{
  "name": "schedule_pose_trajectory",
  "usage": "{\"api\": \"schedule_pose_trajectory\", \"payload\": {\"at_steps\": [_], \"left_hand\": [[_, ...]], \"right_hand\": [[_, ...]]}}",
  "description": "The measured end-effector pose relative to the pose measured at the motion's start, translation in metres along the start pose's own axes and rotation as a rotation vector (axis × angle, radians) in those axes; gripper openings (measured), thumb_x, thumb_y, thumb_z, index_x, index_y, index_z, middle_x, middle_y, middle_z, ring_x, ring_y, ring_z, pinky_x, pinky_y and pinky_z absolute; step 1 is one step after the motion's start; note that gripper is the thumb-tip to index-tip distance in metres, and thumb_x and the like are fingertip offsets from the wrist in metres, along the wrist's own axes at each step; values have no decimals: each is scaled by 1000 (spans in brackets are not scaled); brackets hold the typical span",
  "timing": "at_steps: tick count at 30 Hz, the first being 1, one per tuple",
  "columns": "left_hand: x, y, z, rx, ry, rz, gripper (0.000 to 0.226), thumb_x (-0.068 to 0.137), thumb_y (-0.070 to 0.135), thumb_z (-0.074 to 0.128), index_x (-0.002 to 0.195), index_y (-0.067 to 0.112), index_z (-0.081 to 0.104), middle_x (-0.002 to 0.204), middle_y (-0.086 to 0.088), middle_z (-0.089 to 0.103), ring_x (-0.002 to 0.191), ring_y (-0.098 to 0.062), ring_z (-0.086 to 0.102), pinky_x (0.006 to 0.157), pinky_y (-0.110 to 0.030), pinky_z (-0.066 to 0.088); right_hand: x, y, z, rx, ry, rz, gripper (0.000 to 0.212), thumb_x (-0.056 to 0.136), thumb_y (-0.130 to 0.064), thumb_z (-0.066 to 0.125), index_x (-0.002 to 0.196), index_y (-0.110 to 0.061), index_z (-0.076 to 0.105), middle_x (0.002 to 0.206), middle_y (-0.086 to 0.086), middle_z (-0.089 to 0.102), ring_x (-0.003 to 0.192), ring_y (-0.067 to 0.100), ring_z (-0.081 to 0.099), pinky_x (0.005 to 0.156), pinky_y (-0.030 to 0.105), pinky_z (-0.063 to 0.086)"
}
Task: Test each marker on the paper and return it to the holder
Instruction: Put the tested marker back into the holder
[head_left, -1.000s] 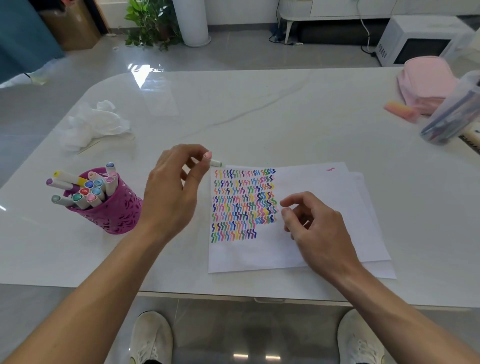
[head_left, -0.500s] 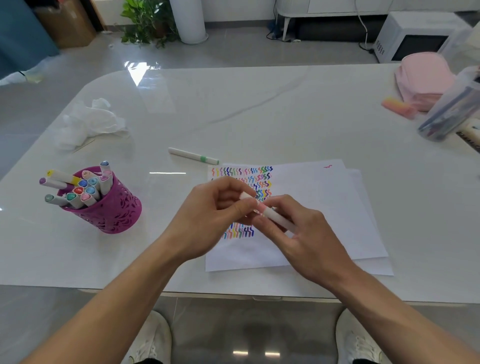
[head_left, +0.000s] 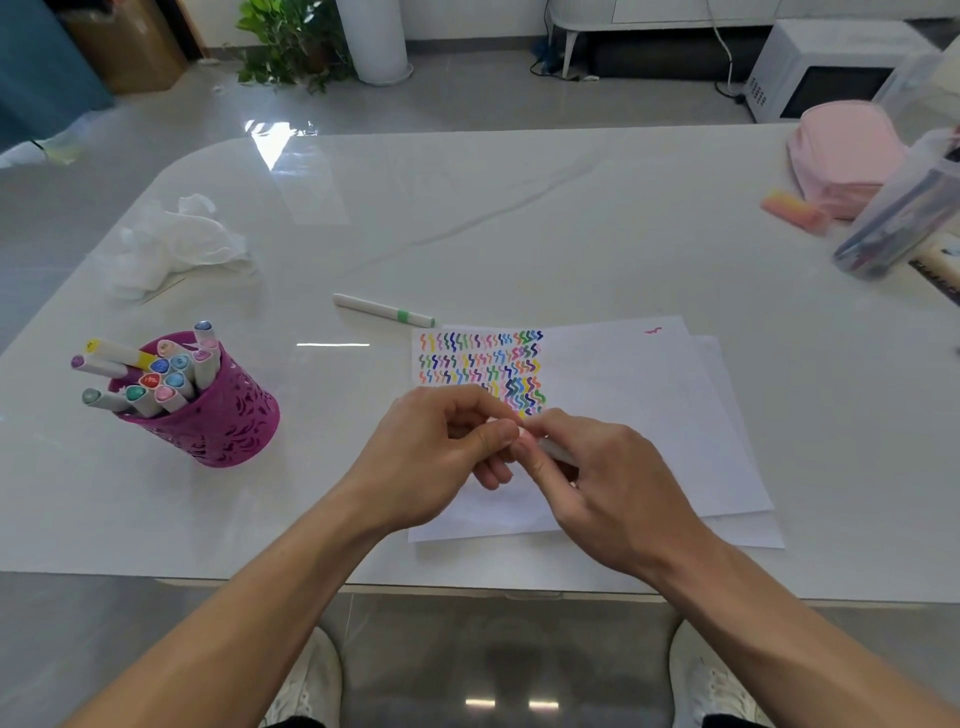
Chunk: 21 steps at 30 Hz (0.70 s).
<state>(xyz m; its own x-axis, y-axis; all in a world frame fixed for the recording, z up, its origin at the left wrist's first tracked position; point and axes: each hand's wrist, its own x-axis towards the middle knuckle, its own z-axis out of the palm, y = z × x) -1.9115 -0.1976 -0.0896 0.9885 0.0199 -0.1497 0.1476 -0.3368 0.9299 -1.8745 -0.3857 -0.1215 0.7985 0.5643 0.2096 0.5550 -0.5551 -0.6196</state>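
Both hands meet over the lower part of the white paper, which carries rows of coloured squiggles. My right hand grips the white barrel of a marker. My left hand pinches that marker's end at the cap; the tip is hidden by fingers. A second white marker with a green band lies on the table just above the paper's top left corner. The magenta holder stands at the left with several capped markers in it.
A crumpled white tissue lies at the far left. A pink pouch, an orange eraser and a clear case of pens sit at the right edge. The table's front edge runs just beyond my wrists.
My left hand left the green-banded marker on the table above the paper and came down to meet my right hand. Both hands now hold a second marker over the paper.
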Motion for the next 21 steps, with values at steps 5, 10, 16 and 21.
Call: {"api": "schedule_pose_trajectory", "payload": {"at_steps": [5, 10, 16, 21], "left_hand": [[1, -2, 1, -65, 28, -32, 8, 94, 5, 66, 94, 4, 74, 72, -12, 75, 67, -27, 74, 64, -28, 59], [1, 1, -5, -130, 72, -42, 7, 93, 5, 67, 94, 4, 74, 76, -14, 75, 68, -29, 74, 69, -35, 62], [6, -8, -13, -60, 210, -63, 7, 94, 8, 66, 95, 9, 73, 77, -8, 75, 67, -25, 73, 69, -38, 62], [8, -14, -13, -23, 216, -95, 7, 94, 11, 66, 96, 12, 73, 78, -5, 75, 70, -21, 74, 68, -33, 60]], "right_hand": [[-1, 1, 0, -25, 8, 41, 30, 101, -53, 48, 109, -37, 73, 72, -9, 70, 65, 14, 61, 57, 38, 50], [1, 6, -5, 95, 12, 127, 37, 99, -63, 47, 119, -42, 70, 88, -22, 77, 75, 4, 71, 66, 36, 56], [2, 6, -12, 184, 3, 177, 10, 103, -39, 56, 102, -29, 57, 51, -8, 42, 48, 16, 38, 52, 34, 31], [2, 6, -9, 211, -14, 168, 8, 103, -32, 54, 96, -27, 53, 55, -6, 45, 51, 18, 38, 54, 39, 37]]}}
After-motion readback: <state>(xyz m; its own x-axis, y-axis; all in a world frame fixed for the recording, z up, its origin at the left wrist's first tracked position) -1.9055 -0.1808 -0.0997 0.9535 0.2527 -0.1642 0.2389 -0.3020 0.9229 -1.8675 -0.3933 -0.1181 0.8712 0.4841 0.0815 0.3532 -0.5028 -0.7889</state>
